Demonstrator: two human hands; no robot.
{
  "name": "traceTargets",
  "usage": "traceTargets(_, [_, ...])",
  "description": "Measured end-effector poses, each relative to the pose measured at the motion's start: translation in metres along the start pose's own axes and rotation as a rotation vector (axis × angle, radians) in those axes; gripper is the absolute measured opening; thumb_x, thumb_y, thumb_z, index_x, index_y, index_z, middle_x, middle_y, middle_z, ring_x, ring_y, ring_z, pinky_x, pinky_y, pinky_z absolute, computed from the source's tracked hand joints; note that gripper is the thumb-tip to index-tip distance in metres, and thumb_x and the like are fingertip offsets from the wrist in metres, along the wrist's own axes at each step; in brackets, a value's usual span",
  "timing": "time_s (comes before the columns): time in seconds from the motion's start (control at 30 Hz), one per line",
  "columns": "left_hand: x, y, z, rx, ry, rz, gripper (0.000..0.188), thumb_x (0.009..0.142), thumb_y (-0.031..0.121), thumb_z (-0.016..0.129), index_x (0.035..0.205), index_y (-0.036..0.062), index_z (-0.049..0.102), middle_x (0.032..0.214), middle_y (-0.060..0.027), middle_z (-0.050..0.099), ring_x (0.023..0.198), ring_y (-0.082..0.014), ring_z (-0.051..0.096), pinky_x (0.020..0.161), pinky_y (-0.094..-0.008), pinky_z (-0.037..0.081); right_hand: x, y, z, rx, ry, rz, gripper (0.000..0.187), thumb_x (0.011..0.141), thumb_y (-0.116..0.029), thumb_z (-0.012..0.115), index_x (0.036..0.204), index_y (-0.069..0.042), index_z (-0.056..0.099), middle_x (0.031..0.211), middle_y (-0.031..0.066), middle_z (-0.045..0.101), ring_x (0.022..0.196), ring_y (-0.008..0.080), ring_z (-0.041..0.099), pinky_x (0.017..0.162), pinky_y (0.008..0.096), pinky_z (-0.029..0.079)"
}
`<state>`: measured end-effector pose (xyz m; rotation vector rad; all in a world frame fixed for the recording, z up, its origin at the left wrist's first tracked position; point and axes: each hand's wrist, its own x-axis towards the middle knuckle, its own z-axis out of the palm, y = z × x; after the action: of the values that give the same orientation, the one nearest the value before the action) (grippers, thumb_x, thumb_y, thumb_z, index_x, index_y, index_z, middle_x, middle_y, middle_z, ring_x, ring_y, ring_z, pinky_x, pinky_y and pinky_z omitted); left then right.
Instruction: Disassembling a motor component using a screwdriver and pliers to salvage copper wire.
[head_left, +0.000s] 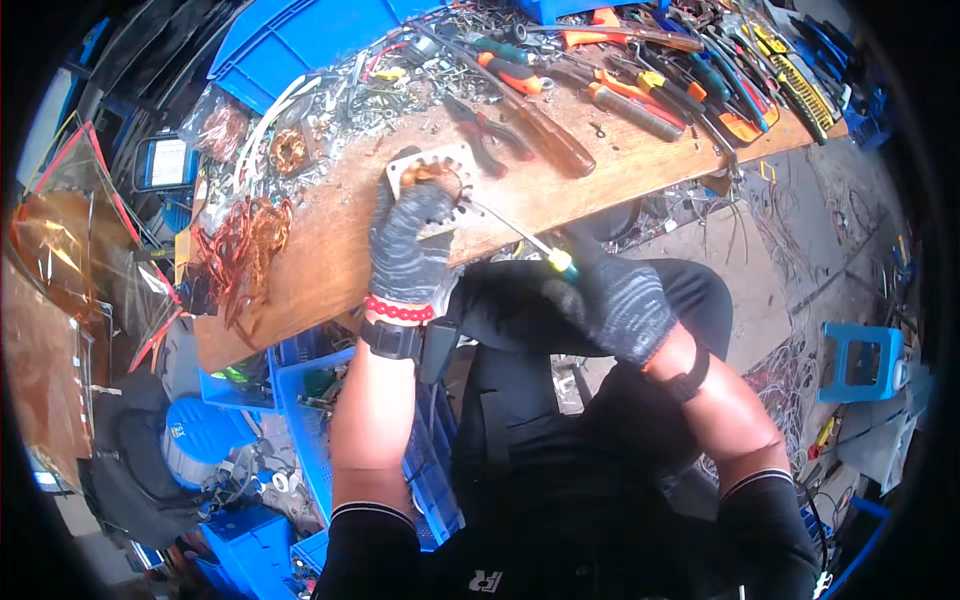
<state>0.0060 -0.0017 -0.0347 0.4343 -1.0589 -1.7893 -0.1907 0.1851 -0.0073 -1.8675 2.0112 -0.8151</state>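
Observation:
My left hand (410, 248), in a grey glove, is closed around a motor stator (462, 160). The stator is a pale square plate with dark teeth around a round opening and copper winding inside. My gloved right hand (625, 308) grips a screwdriver (560, 262) with a green and yellow handle. Its thin shaft slants up to the left, and the tip lies at the stator's right edge. Whether the tip touches the teeth I cannot tell. Just beyond the stator, red and black pliers (485, 135) lie on the wooden bench top (325, 255).
Copper wire bundles (250, 245) lie on the bench's left. Metal scraps (375, 95) cover its far side near a blue bin (300, 45). Several screwdrivers and pliers, one wooden-handled (560, 145), lie far right. A blue crate (310, 430) stands below; a blue stool (862, 362) is at right.

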Motion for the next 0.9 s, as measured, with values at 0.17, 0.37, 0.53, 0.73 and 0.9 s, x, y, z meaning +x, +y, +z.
traceTargets(0.17, [0.005, 0.018, -0.016, -0.492, 0.128, -0.210, 0.062, 0.084, 0.024, 0.069, 0.138, -0.0017, 0.052, 0.137, -0.0246, 0.058, 0.123, -0.0407, 0.059, 0.109, -0.0607, 0.046, -0.015, 0.007, -0.020, 0.254, 0.111, 0.091, 0.047, 0.090, -0.028, 0.077, 0.125, -0.003, 0.059, 0.084, 0.0247, 0.069, 0.079, 0.0437, 0.070, 0.065, 0.0488, 0.055])
traceTargets(0.37, [0.013, 0.008, -0.022, -0.643, 0.161, -0.217, 0.067, 0.088, 0.035, 0.066, 0.142, -0.0008, 0.048, 0.141, -0.0254, 0.054, 0.129, -0.0436, 0.055, 0.107, -0.0653, 0.046, 0.032, 0.035, -0.050, 0.165, 0.241, 0.186, 0.039, 0.095, -0.023, 0.068, 0.129, -0.010, 0.055, 0.096, 0.0262, 0.071, 0.091, 0.0451, 0.070, 0.074, 0.0521, 0.055])
traceTargets(0.53, [0.011, 0.006, -0.017, -0.567, 0.027, -0.208, 0.068, 0.096, 0.051, 0.063, 0.141, 0.0030, 0.051, 0.140, -0.0244, 0.057, 0.125, -0.0399, 0.060, 0.107, -0.0648, 0.046, 0.089, 0.069, -0.074, -0.182, 0.365, 0.107, 0.043, 0.091, -0.021, 0.070, 0.130, -0.009, 0.056, 0.111, 0.0245, 0.070, 0.105, 0.0422, 0.068, 0.089, 0.0502, 0.054])
traceTargets(0.73, [0.005, 0.004, -0.028, -0.538, 0.036, -0.226, 0.055, 0.101, 0.046, 0.057, 0.137, 0.0049, 0.056, 0.135, -0.0209, 0.062, 0.117, -0.0358, 0.065, 0.105, -0.0606, 0.050, 0.127, 0.078, -0.062, -0.353, 0.399, -0.113, 0.040, 0.085, -0.020, 0.070, 0.124, -0.009, 0.065, 0.110, 0.0199, 0.070, 0.103, 0.0391, 0.067, 0.089, 0.0495, 0.053])
traceTargets(0.9, [0.003, 0.010, -0.009, -0.510, 0.061, -0.240, 0.039, 0.103, 0.036, 0.061, 0.128, 0.0065, 0.063, 0.102, -0.0047, 0.068, 0.082, -0.0146, 0.061, 0.077, -0.0324, 0.055, 0.144, 0.063, -0.050, -0.368, 0.280, -0.113, 0.039, 0.084, -0.022, 0.070, 0.121, -0.012, 0.065, 0.109, 0.0182, 0.070, 0.099, 0.0383, 0.068, 0.086, 0.0505, 0.054])
